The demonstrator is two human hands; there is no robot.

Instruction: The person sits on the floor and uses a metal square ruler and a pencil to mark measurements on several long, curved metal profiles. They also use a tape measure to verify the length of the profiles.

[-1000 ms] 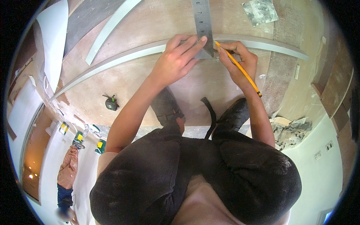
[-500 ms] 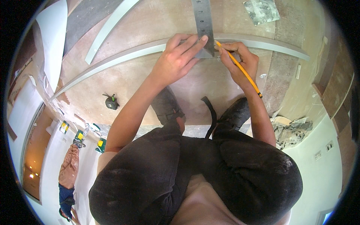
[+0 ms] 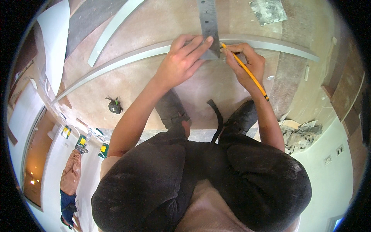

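A long pale grey metal strip (image 3: 127,58) runs crosswise over the wooden board in front of me. Across it lies a steel square (image 3: 208,21) with a graduated blade pointing away. My left hand (image 3: 181,58) grips the square near its corner, fingers pressed over it and the strip. A yellow pencil (image 3: 249,73) is pinched in my right hand (image 3: 249,63). Its tip rests at the strip, right beside the square's right edge. The left thumb and part of the square's short arm are hidden.
A black tape measure (image 3: 114,105) lies left of my left forearm. A second pale strip (image 3: 112,33) is beyond. A smeared grey square plate (image 3: 268,11) lies at the far right. Crumpled paper (image 3: 301,135) sits by the right wall. Another person (image 3: 70,174) is at the lower left.
The pencil and my right hand have shifted very slightly left and toward me. The square has edged slightly left. My left hand holds its place.
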